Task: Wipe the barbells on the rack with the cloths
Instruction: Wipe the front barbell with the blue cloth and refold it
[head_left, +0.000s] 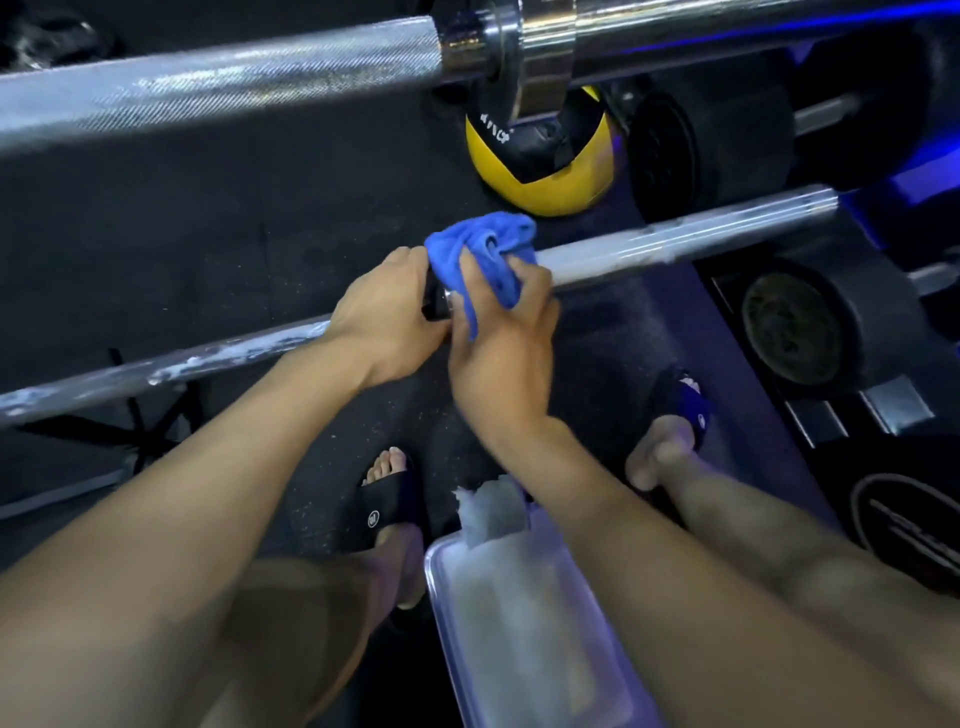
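At frame centre, the right hand (501, 358) grips the blue cloth (485, 260) bunched against the lower barbell (675, 244); the left hand (384, 322) grasps the bar just left of it.

Two barbells: an upper barbell (218, 83) and a lower barbell (675, 244). One blue cloth (483, 254), one yellow ball (540, 161), one clear tray (524, 623). Two hands, two black sandals.

Between the upper barbell (218, 78) and the lower barbell (675, 239) lies an open gap above the dark floor (208, 218). To the right, a yellow medicine ball (540, 182) and black dumbbells (711, 150) crowd that gap. Below the lower barbell, a clear plastic container (519, 623) sits between the person's legs.
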